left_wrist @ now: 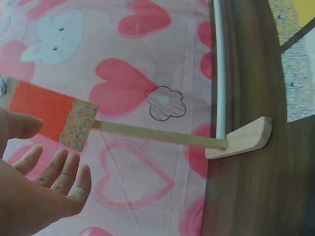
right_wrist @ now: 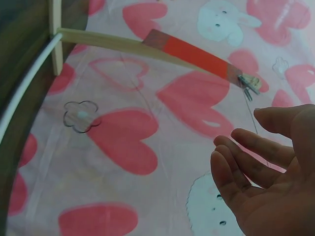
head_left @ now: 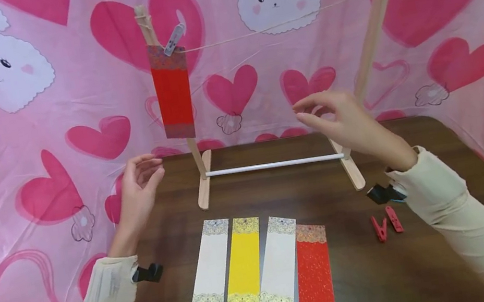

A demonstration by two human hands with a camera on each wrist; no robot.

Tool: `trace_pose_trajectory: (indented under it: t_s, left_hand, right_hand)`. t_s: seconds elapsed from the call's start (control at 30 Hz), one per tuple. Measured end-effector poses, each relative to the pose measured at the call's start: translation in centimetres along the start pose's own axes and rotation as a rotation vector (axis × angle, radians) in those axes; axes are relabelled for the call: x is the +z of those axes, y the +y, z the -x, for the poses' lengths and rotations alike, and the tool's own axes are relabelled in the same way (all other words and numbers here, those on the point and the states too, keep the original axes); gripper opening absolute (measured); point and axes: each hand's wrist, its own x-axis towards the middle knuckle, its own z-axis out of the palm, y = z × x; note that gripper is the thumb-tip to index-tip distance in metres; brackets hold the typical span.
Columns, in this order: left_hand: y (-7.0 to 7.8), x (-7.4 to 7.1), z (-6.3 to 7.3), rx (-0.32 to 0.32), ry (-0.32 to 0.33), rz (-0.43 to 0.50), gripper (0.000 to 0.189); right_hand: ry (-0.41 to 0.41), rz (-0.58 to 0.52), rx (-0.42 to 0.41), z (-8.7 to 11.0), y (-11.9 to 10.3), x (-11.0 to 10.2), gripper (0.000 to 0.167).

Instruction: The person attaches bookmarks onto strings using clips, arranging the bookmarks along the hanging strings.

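Note:
A red card [head_left: 173, 96] with patterned ends hangs at the left end of a string [head_left: 252, 35], held by a grey clothespin [head_left: 174, 39]. My left hand [head_left: 138, 188] is raised below and left of that card, fingers loosely bent around nothing. On the other side, my right hand [head_left: 336, 117] hovers under the string near the right post, its thumb and fingers apart in the right wrist view. Lying on the table are a white card [head_left: 210, 269], a yellow card [head_left: 243, 267], a second white card [head_left: 278, 269] and a red card [head_left: 313, 274].
Two red clothespins [head_left: 386, 224] lie on the table [head_left: 357, 280] at the right. The string runs between two wooden posts [head_left: 373, 35] on flat feet, joined low down by a white rod [head_left: 273, 165]. A pink cloth [head_left: 251, 91] with hearts and rabbits hangs behind.

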Motion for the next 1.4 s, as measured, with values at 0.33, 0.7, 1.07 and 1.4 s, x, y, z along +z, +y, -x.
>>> trace_pose_trajectory:
  t_s: [0.33, 0.7, 1.07, 1.4]
  left_hand:
    - [-0.2, -0.1, 3.6, 0.003, -0.082, -0.179, 0.040]
    - [-1.9, 0.2, 7.2, -0.034, -0.157, -0.277, 0.037]
    - [-2.8, 0.8, 10.2, -0.127, -0.260, -0.428, 0.038]
    - [-3.5, 1.3, 11.6, -0.291, -0.368, -0.545, 0.041]
  right_hand:
    - [0.005, 0.088, 0.061, 6.0, 2.2, -0.3, 0.024]
    - [0.018, 0.067, 0.249, 12.2, 5.0, 0.7, 0.023]
    - [-0.052, 0.156, 0.316, 16.4, 8.0, 1.2, 0.023]
    - [-0.222, 0.205, 0.328, 18.6, 10.2, 1.8, 0.024]
